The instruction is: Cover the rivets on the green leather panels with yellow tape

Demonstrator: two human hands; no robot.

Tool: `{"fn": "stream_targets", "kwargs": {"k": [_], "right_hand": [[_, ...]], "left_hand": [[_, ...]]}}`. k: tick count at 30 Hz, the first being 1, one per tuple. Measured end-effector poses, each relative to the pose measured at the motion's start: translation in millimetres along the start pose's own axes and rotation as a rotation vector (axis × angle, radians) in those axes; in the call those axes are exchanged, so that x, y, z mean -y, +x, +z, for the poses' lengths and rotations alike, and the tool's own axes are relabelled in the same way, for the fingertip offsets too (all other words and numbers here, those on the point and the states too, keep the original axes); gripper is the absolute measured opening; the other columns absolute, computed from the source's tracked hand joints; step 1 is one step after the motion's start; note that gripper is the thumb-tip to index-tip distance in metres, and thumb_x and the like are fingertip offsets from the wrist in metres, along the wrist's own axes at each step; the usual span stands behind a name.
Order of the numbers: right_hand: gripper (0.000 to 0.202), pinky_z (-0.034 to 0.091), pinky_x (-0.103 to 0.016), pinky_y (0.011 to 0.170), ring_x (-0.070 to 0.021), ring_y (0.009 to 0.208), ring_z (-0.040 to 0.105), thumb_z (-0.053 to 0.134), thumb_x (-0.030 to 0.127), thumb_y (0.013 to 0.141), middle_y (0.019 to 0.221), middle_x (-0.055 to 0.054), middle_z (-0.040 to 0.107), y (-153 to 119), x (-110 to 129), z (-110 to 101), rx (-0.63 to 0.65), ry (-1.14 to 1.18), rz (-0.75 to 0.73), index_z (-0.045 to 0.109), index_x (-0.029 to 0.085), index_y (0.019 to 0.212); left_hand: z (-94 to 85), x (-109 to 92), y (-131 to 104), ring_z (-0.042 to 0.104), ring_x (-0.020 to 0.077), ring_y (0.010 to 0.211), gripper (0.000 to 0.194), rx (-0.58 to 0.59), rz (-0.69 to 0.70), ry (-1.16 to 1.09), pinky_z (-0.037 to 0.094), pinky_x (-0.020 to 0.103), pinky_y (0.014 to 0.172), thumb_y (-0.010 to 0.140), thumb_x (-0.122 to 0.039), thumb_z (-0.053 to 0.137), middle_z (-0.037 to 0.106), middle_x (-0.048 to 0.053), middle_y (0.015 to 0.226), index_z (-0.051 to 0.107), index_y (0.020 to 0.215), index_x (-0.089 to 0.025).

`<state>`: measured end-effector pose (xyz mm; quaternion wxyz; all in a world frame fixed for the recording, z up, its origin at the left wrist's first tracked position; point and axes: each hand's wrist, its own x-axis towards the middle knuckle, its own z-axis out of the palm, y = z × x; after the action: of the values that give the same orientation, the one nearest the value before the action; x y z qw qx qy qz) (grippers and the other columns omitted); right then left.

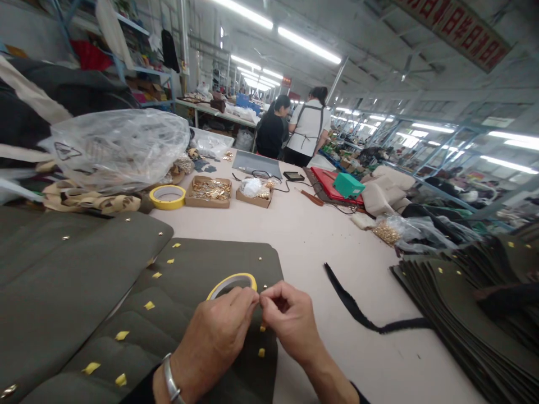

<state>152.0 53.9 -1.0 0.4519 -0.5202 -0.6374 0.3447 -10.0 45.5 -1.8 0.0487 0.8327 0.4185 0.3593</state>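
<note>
My left hand (pixel 221 331), with a silver bracelet at its wrist, is closed on a roll of yellow tape (pixel 233 279). My right hand (pixel 292 320) is pinched with its fingertips almost against the left ones; whatever lies between them is too small to make out. Beneath both hands lies a dark olive panel (pixel 197 269) dotted with several small yellow tape pieces (pixel 122 335) and a few metal studs (pixel 260 258). Another dark panel (pixel 76 280) with studs overlaps it on the left.
Behind the panels stand a second tape roll (pixel 167 197), a box of gold metal parts (pixel 209 192) and a smaller box (pixel 255 193). A black strip (pixel 353 306) runs toward stacked panels (pixel 455 314) on the right. Two people (pixel 305 129) stand beyond the table.
</note>
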Motion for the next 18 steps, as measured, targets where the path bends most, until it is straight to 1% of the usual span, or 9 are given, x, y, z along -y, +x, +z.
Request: {"fn": "stream_targets", "kwargs": {"k": [2, 4, 5, 7, 9, 11, 13, 15, 18], "right_hand": [[0.012, 0.046, -0.022, 0.043, -0.0119, 0.043, 0.056, 0.063, 0.027, 0.075, 0.051, 0.002, 0.061, 6.5, -7.7, -2.8, -0.023, 0.184, 0.201, 0.063, 0.018, 0.068], [0.019, 0.048, -0.023, 0.043, -0.0116, 0.042, 0.056, 0.069, 0.034, 0.072, 0.05, 0.002, 0.061, 14.2, -19.7, -10.0, -0.056, 0.277, 0.323, 0.064, 0.016, 0.068], [0.024, 0.049, -0.023, 0.043, -0.0114, 0.042, 0.057, 0.071, 0.038, 0.07, 0.051, 0.001, 0.062, 17.5, -26.2, -14.3, -0.044, 0.293, 0.365, 0.065, 0.015, 0.068], [0.03, 0.05, -0.023, 0.045, -0.0108, 0.044, 0.057, 0.074, 0.042, 0.069, 0.054, 0.0, 0.064, 21.5, -37.7, -21.6, 0.016, 0.286, 0.407, 0.068, 0.013, 0.071], [0.031, 0.049, -0.022, 0.045, -0.0102, 0.044, 0.057, 0.074, 0.043, 0.07, 0.056, -0.001, 0.065, 22.4, -45.3, -24.6, 0.063, 0.237, 0.401, 0.07, 0.013, 0.074], [0.03, 0.048, -0.021, 0.045, -0.01, 0.045, 0.056, 0.071, 0.042, 0.074, 0.056, 0.0, 0.065, 21.6, -48.7, -22.7, 0.082, 0.155, 0.375, 0.071, 0.013, 0.077], [0.025, 0.047, -0.021, 0.046, -0.0107, 0.047, 0.057, 0.066, 0.039, 0.078, 0.057, 0.0, 0.064, 20.9, -48.8, -18.4, 0.106, 0.044, 0.336, 0.071, 0.014, 0.077], [0.022, 0.048, -0.022, 0.048, -0.0122, 0.05, 0.058, 0.062, 0.034, 0.081, 0.057, 0.0, 0.064, 21.1, -46.8, -14.3, 0.12, -0.084, 0.274, 0.071, 0.015, 0.077], [0.018, 0.048, -0.024, 0.052, -0.0145, 0.053, 0.061, 0.058, 0.027, 0.082, 0.059, 0.0, 0.066, 22.6, -42.6, -10.6, 0.121, -0.266, 0.152, 0.072, 0.018, 0.076]], "left_hand": [[-1.4, -2.0, -1.4, 0.064, 0.0138, 0.066, 0.022, -0.058, 0.026, 0.001, 0.046, 0.024, 0.06, 0.097, -0.017, 0.037, 0.063, 0.001, 0.072, 0.057, 0.089, -0.019], [-1.9, -0.8, -4.5, 0.063, 0.0137, 0.067, 0.02, -0.053, 0.011, 0.033, 0.046, 0.024, 0.061, 0.097, -0.017, 0.039, 0.063, 0.001, 0.073, 0.057, 0.09, -0.019], [-1.6, 0.9, -6.3, 0.063, 0.0144, 0.068, 0.019, -0.011, -0.013, 0.075, 0.047, 0.025, 0.063, 0.097, -0.017, 0.04, 0.063, 0.001, 0.074, 0.058, 0.091, -0.019], [0.0, 5.1, -9.5, 0.062, 0.0165, 0.072, 0.018, 0.145, -0.086, 0.187, 0.048, 0.027, 0.066, 0.095, -0.014, 0.042, 0.064, 0.002, 0.077, 0.059, 0.091, -0.02], [1.8, 7.9, -10.7, 0.061, 0.0186, 0.076, 0.018, 0.331, -0.155, 0.274, 0.049, 0.029, 0.067, 0.092, -0.01, 0.045, 0.064, 0.002, 0.081, 0.059, 0.09, -0.021], [3.0, 8.1, -9.8, 0.06, 0.0203, 0.079, 0.02, 0.461, -0.189, 0.306, 0.05, 0.03, 0.068, 0.09, -0.007, 0.046, 0.064, 0.003, 0.085, 0.059, 0.09, -0.021], [3.4, 6.2, -7.6, 0.059, 0.0215, 0.082, 0.021, 0.513, -0.196, 0.312, 0.05, 0.032, 0.069, 0.089, -0.006, 0.045, 0.064, 0.004, 0.087, 0.059, 0.09, -0.021], [3.3, 4.3, -5.5, 0.059, 0.0216, 0.082, 0.021, 0.529, -0.199, 0.315, 0.051, 0.032, 0.069, 0.09, -0.006, 0.045, 0.064, 0.004, 0.087, 0.059, 0.09, -0.021], [2.8, 3.2, -4.5, 0.058, 0.0205, 0.082, 0.021, 0.533, -0.207, 0.312, 0.05, 0.03, 0.069, 0.089, -0.006, 0.044, 0.063, 0.004, 0.087, 0.059, 0.09, -0.02]]}}
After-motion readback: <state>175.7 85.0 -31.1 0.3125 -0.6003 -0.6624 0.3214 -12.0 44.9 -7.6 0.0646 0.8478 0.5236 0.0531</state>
